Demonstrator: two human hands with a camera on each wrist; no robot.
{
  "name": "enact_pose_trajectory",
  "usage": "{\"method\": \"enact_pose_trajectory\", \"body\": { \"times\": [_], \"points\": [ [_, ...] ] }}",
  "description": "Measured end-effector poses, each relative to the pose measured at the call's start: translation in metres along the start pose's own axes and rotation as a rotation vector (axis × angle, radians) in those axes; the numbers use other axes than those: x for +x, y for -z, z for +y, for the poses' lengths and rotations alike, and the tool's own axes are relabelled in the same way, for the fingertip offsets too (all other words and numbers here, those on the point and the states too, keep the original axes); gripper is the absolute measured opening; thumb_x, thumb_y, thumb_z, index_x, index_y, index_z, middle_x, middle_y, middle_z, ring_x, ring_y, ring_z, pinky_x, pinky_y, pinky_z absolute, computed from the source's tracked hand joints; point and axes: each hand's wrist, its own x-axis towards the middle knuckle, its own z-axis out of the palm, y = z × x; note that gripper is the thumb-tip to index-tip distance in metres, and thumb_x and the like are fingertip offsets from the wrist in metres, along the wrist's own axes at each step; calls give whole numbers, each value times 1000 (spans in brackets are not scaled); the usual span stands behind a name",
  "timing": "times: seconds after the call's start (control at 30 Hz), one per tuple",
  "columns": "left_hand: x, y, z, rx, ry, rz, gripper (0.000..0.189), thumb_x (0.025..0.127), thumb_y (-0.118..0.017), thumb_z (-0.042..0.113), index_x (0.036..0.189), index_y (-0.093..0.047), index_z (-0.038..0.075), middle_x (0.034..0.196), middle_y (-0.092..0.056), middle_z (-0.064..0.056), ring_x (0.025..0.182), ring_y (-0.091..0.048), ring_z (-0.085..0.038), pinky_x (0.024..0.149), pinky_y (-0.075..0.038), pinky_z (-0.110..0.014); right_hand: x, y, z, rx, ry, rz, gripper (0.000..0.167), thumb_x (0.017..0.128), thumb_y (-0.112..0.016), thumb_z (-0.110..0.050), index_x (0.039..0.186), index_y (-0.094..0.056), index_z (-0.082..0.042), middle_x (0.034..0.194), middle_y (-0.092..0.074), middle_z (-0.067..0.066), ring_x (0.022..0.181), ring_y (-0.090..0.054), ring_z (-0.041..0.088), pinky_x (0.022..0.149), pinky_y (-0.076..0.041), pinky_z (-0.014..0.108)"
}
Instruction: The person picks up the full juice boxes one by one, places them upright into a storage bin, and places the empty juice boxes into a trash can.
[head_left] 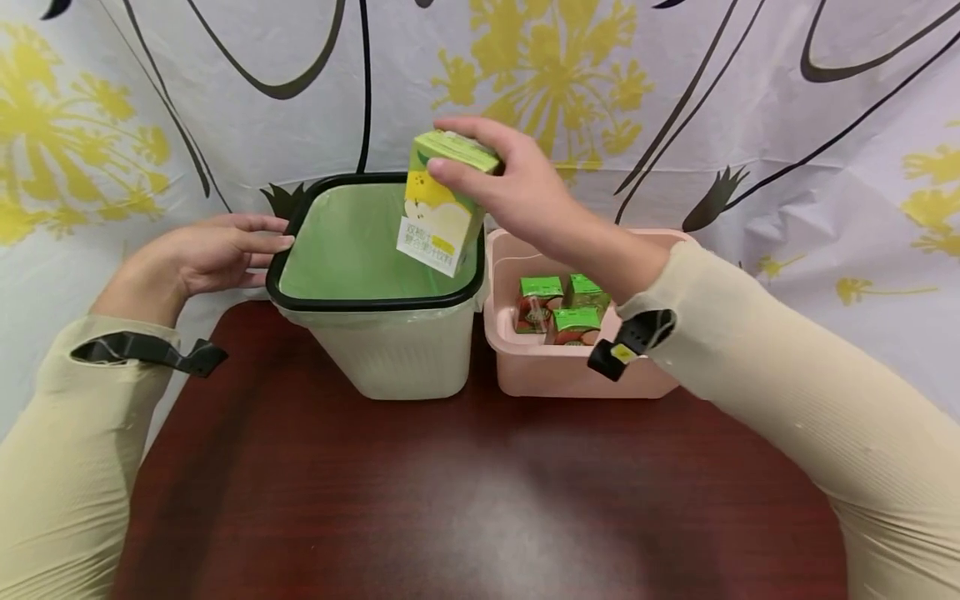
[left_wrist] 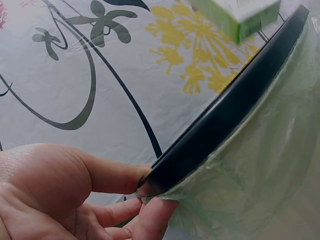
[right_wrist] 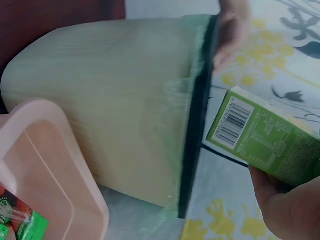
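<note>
My right hand (head_left: 517,175) grips a green and yellow juice carton (head_left: 442,208) near its top, tilted over the open mouth of a trash bin (head_left: 405,354). The bin has a black rim (head_left: 360,305) and a pale green bag (head_left: 333,237) lining it. In the right wrist view the carton's side with a barcode (right_wrist: 232,122) shows above the rim. At the bin's left edge, my left hand (head_left: 202,254) pinches the rim and bag, thumb over the rim and fingers beneath, as the left wrist view shows.
A pink basket (head_left: 585,375) stands to the right of the bin, partly behind my right forearm. Several small red and green cartons (head_left: 576,321) lie in it. Both containers stand on a dark red table (head_left: 360,492) in front of a patterned cloth (head_left: 420,50).
</note>
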Motion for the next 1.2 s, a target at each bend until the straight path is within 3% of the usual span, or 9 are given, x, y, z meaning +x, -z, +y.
{"method": "enact_pose_trajectory", "body": {
  "times": [0.17, 0.37, 0.5, 0.6, 0.73, 0.9, 1.03, 1.1, 1.2],
  "points": [
    [0, -1, 1, -3, 2, 3, 39, 108, -51, 22, 141, -32, 15, 104, -67, 15, 98, -66, -1, 86, -56, -27, 12, -12, 13, -31, -58, -36, 61, 100, -68, -30, 155, -44, -17, 132, -58, 7, 105, -64, 20, 86, -56, 33],
    [1, -2, 2, -6, 1, -6, 37, 108, -50, 21, 140, -33, 15, 103, -68, 15, 97, -67, -2, 85, -55, -27, 12, -19, 17, -112, -92, -77, 73, 99, -68, -36, 160, -32, -18, 147, -51, 7, 128, -54, 15, 103, -47, 30],
    [1, -2, 2, -19, -2, -8, 33, 108, -50, 21, 137, -36, 15, 103, -69, 15, 96, -67, -2, 83, -56, -27, 0, -23, 15, -203, -44, -105, 68, 101, -64, -38, 159, -34, -17, 149, -50, 4, 134, -49, 15, 109, -42, 30],
    [0, -2, 2, 8, -8, 3, 36, 108, -50, 21, 140, -34, 14, 103, -68, 16, 96, -66, -1, 83, -55, -26, -12, -24, 14, -294, 47, -133, 65, 102, -63, -36, 158, -36, -14, 151, -49, 3, 135, -48, 15, 112, -38, 30],
    [-2, -6, 5, 118, -23, 39, 52, 109, -49, 26, 151, -26, 8, 101, -64, 20, 95, -63, 2, 82, -54, -26, -31, -18, 14, -413, 158, -163, 64, 103, -62, -36, 157, -37, -14, 155, -44, -2, 138, -43, 13, 114, -34, 31],
    [-5, -15, 6, 245, -49, 129, 64, 108, -49, 32, 156, -23, -1, 98, -61, 21, 91, -60, 4, 79, -55, -25, -54, 0, 16, -468, 174, -186, 64, 102, -62, -37, 158, -38, -18, 157, -41, -4, 142, -37, 10, 117, -31, 36],
    [-11, -24, 1, 340, -88, 234, 68, 107, -50, 39, 156, -29, -3, 123, -59, -1, 94, -58, 2, 77, -57, -24, -74, 17, 21, -518, 165, -183, 62, 102, -64, -33, 157, -39, -18, 158, -41, -3, 145, -35, 11, 118, -31, 41],
    [-16, -28, -3, 383, -120, 287, 69, 106, -50, 43, 155, -32, -2, 136, -52, -14, 95, -57, 1, 74, -58, -24, -86, 25, 25, -535, 162, -186, 61, 102, -64, -29, 157, -39, -18, 158, -41, -1, 130, -52, 12, 111, -38, 42],
    [-29, -31, -12, 429, -191, 360, 69, 106, -50, 43, 153, -35, -5, 141, -46, -28, 90, -56, 4, 68, -58, -23, -104, 36, 31, -567, 181, -194, 62, 101, -66, -22, 156, -40, -14, 155, -44, 3, 123, -56, 15, 107, -40, 43]
  ]
}}
